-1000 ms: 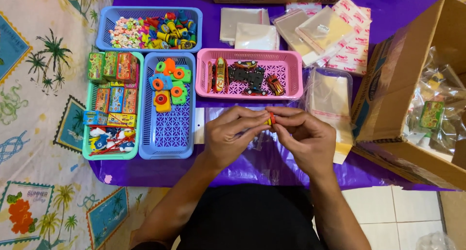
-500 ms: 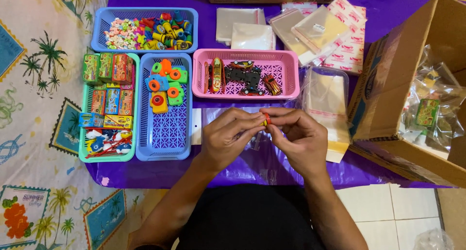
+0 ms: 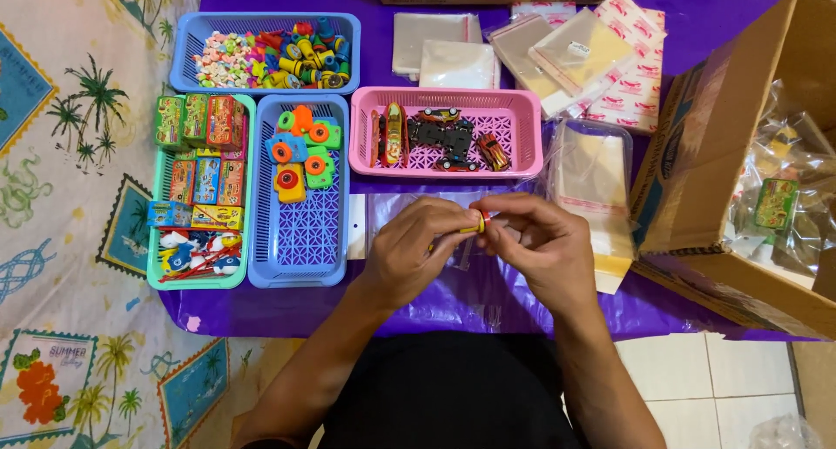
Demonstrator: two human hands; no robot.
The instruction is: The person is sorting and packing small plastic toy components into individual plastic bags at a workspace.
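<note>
Hands together over purple-covered tabletop: left hand and right hand both pinching small yellow-and-red plastic toy between fingertips, held just above clear flat plastic bag for close handling. Pink plastic basket of toy cars just beyond; open cardboard box at right.

A purple-covered table carries coloured baskets, clear bags and a cardboard box.
</note>
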